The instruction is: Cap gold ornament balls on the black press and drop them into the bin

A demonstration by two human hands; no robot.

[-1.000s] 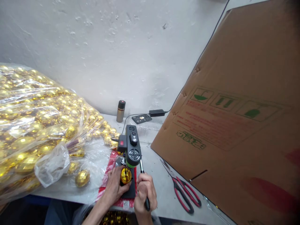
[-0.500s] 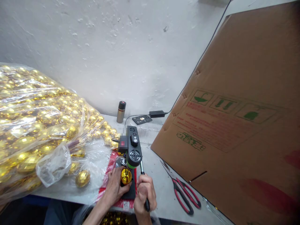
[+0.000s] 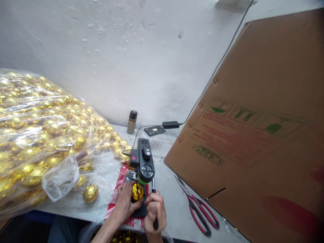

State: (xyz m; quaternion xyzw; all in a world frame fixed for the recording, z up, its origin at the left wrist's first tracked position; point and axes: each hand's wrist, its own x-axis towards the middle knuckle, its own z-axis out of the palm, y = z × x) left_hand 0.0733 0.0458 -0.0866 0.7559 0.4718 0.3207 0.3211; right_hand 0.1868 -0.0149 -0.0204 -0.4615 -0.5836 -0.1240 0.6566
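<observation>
A small black bench press or drill (image 3: 144,160) with a green collar stands on a black base over a red sheet (image 3: 120,189). My left hand (image 3: 126,201) is closed round a gold faceted ball (image 3: 137,191) and holds it on the base under the machine's head. My right hand (image 3: 155,212) is wrapped round the black grip of the machine's lever (image 3: 153,189), just right of the ball.
A big clear bag of gold balls (image 3: 37,135) fills the left; one loose gold ball (image 3: 90,193) lies near it. Red-handled scissors (image 3: 199,212) lie to the right. A large cardboard sheet (image 3: 253,135) leans at right. A small bottle (image 3: 132,122) and a power adapter (image 3: 171,124) stand by the wall.
The right hand has brought the lever grip down and a little toward me. The left hand keeps the gold ball in place under the head. The view has shifted slightly.
</observation>
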